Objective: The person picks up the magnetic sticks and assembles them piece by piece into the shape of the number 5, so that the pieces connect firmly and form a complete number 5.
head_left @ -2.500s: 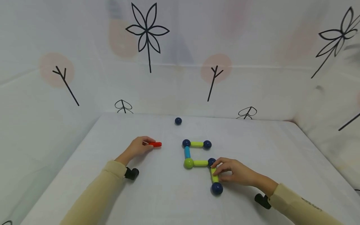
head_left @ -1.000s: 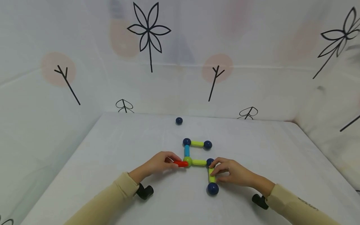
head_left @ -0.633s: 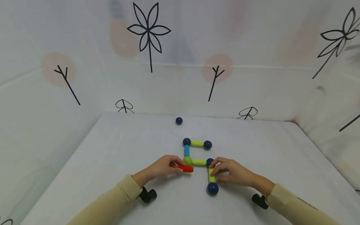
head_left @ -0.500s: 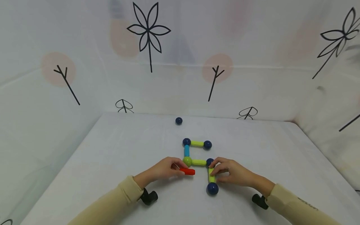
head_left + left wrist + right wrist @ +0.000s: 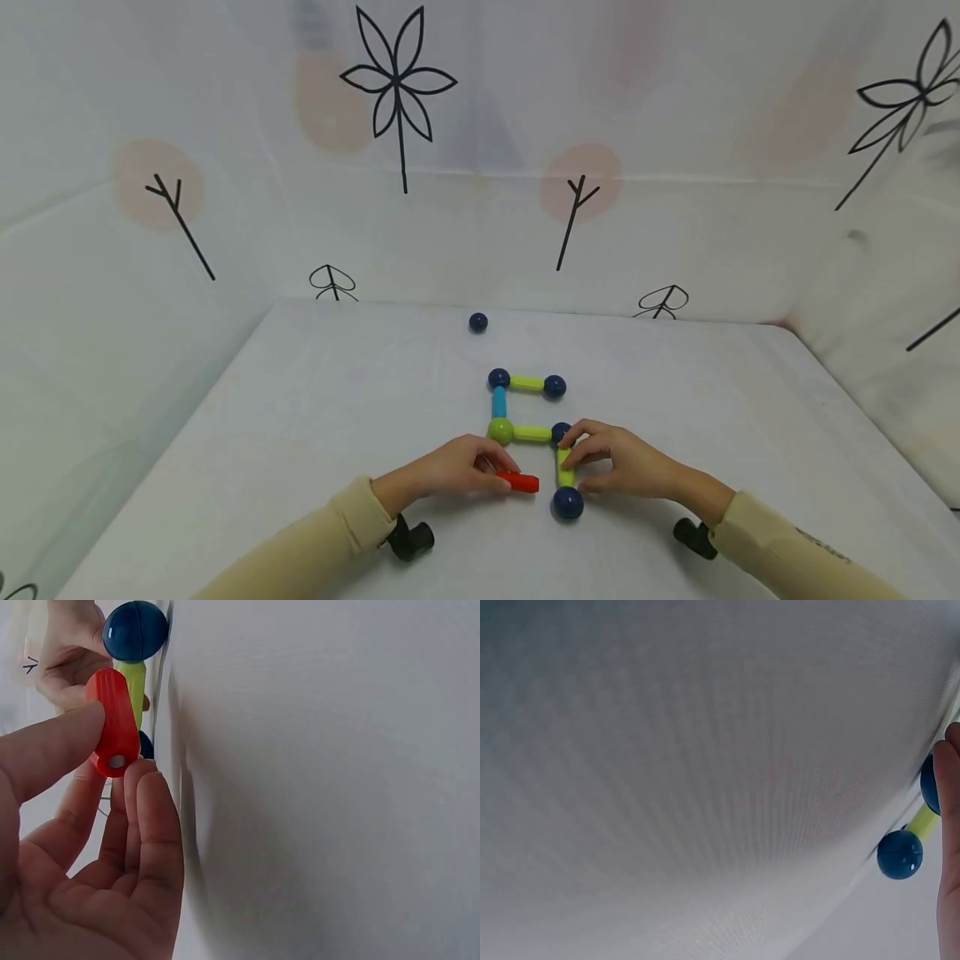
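A red magnetic rod (image 5: 521,482) is pinched between the thumb and fingers of my left hand (image 5: 459,468); the left wrist view shows a silvery magnet in its near end. It points toward the lower navy ball (image 5: 567,503), apart from it. My right hand (image 5: 637,465) holds the yellow-green rod (image 5: 564,477) between that ball and another navy ball (image 5: 559,432), partly covered by fingertips. From there a second yellow-green rod (image 5: 532,433) runs left to a green ball (image 5: 500,431). A light-blue rod (image 5: 499,403) links the green ball to an upper navy ball (image 5: 498,379).
Another yellow-green rod (image 5: 527,383) joins the upper navy ball to a navy ball (image 5: 555,387) on its right. A loose navy ball (image 5: 478,322) lies near the back of the white table (image 5: 322,367). Patterned cloth walls (image 5: 472,233) stand behind and at both sides.
My left hand has carried the red rod from the left side to the green ball, then down and right toward the lower navy ball. My right hand has stayed at the yellow-green rod.
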A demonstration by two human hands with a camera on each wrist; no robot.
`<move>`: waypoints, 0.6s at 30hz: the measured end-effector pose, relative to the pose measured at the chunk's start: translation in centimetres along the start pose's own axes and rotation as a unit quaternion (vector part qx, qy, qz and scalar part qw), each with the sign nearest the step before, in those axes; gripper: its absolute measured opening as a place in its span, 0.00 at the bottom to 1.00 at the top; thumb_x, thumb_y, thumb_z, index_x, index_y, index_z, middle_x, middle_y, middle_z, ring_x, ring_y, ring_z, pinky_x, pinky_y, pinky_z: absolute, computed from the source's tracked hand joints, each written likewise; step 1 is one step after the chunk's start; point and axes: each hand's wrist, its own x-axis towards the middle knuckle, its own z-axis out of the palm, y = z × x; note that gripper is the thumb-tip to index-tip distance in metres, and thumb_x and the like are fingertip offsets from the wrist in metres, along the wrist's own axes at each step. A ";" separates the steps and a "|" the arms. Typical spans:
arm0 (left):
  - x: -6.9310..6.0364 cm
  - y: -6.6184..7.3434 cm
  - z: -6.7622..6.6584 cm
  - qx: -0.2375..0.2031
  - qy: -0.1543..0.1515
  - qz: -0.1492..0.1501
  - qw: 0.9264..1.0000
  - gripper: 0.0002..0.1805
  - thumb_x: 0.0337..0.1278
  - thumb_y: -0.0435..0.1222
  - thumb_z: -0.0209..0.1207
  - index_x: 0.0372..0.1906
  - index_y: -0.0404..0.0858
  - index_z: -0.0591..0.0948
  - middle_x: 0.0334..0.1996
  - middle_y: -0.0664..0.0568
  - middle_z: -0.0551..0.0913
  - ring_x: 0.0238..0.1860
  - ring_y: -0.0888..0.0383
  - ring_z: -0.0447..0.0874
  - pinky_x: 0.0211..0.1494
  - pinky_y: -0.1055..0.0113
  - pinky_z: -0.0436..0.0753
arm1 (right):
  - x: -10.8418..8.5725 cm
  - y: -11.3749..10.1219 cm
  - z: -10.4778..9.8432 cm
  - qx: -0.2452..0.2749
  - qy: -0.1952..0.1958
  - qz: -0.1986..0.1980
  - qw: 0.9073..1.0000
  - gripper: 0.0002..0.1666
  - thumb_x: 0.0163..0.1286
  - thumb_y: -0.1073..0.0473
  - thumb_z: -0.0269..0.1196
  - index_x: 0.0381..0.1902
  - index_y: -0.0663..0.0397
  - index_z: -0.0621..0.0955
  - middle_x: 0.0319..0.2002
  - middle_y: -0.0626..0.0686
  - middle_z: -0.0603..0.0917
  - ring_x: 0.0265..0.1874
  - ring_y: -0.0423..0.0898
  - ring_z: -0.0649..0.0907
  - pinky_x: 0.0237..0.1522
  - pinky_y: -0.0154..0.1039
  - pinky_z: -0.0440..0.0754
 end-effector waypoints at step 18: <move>0.4 1.0 1.5 0.019 -0.028 -0.007 0.999 0.08 0.60 0.32 0.67 0.44 0.39 0.87 0.28 0.56 0.81 0.29 0.62 0.73 0.33 0.73 0.73 | -0.1 -0.4 -0.1 0.000 -0.002 0.002 1.000 0.15 0.58 0.65 0.74 0.44 0.52 0.88 0.54 0.55 0.77 0.52 0.43 0.79 0.53 0.33 0.79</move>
